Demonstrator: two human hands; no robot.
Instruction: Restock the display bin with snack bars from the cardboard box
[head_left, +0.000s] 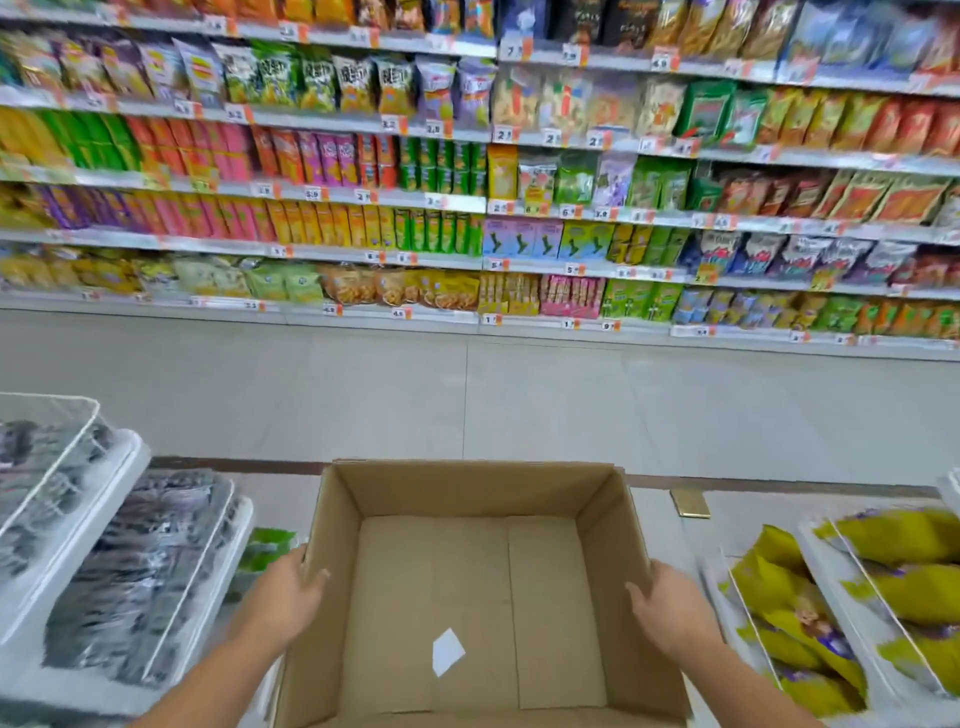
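Observation:
An open cardboard box (470, 499) sits in front of me at the bottom centre; inside I see only a small white scrap of paper (447, 651) on its bare floor. My left hand (291, 590) grips the box's left wall, thumb over the rim. My right hand (665, 605) grips the right wall the same way. Clear display bins (171, 561) at the left hold dark-wrapped snack packs. Bins at the right (831, 603) hold yellow-green packs. The picture is motion-blurred.
Across a pale tiled aisle floor (467, 400) stand long store shelves (483, 208) full of colourful snack bags with price tags. Green packs (265, 548) lie between the left bins and the box. A small gold object (690, 503) lies behind the box's right corner.

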